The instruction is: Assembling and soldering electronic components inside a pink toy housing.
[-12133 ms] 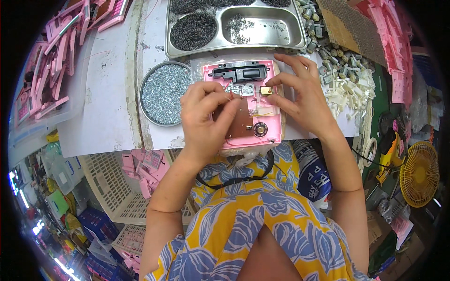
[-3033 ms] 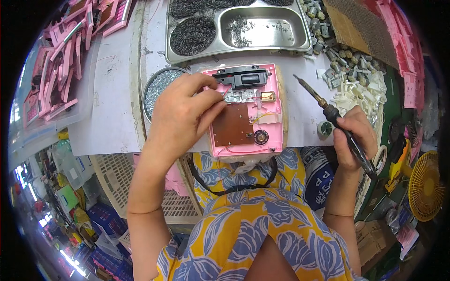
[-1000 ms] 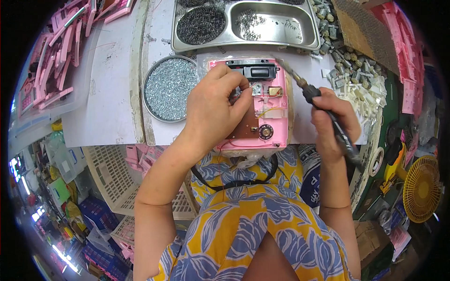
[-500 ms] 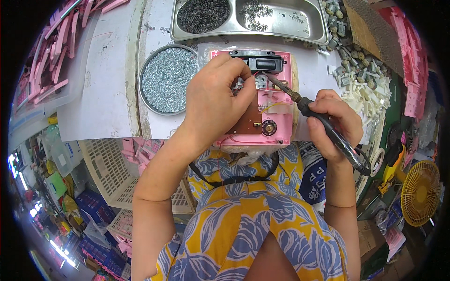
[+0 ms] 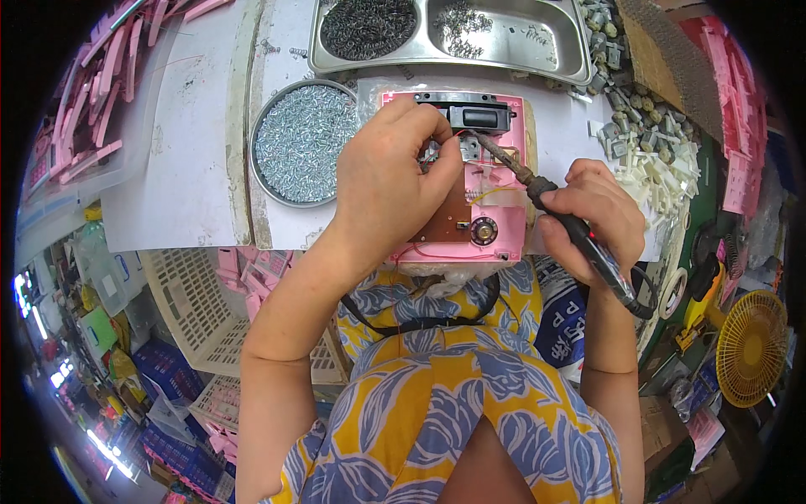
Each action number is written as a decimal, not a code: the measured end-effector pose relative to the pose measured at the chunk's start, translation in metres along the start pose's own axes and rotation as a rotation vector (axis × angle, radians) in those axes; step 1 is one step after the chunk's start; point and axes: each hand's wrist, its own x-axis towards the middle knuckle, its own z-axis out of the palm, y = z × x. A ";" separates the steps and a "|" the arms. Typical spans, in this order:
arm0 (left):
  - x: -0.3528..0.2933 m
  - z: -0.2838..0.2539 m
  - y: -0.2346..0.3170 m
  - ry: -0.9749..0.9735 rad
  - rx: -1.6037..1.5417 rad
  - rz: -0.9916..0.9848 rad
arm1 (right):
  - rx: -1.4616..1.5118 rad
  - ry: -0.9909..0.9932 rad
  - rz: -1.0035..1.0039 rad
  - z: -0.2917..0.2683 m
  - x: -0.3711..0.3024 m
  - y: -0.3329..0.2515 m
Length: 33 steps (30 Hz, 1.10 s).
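In my right hand (image 5: pixel 600 214) is a soldering iron (image 5: pixel 539 188) with a black handle, slanting up to the left. Its tip rests by a small metal part (image 5: pixel 470 149) just below a black block (image 5: pixel 480 118) in an open pink plastic housing (image 5: pixel 453 254). My left hand (image 5: pixel 395 168) lies over the housing's left side, thumb and forefinger closed in a pinch. What they pinch is hidden; a bit of red wire (image 5: pixel 459 132) shows by the forefinger. Below are a brown circuit board (image 5: pixel 438 225) and a round black dial (image 5: pixel 484 231).
A round dish (image 5: pixel 304 143) of small screws stands left of the housing. Behind it is a steel tray (image 5: pixel 504 67) with springs. Metal parts (image 5: pixel 634 109) and white plastic pieces (image 5: pixel 667 181) lie heaped right. A crate (image 5: pixel 193 311) sits below the table's left edge.
The soldering iron's handle has shifted slightly left and up with my right hand, its tip staying near the same spot. My left hand keeps its pinch; the whole view has moved a little.
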 end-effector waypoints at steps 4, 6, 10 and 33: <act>0.000 -0.001 0.002 -0.009 -0.005 -0.021 | -0.017 -0.056 -0.028 -0.006 0.002 -0.001; 0.000 0.000 0.001 0.004 0.011 0.000 | 0.023 -0.013 -0.003 -0.008 0.000 0.000; 0.000 0.001 0.001 0.015 0.038 -0.001 | 0.084 0.041 0.038 -0.009 -0.002 0.001; -0.003 0.007 0.000 0.086 0.135 0.072 | 0.059 0.021 0.092 0.000 0.005 0.006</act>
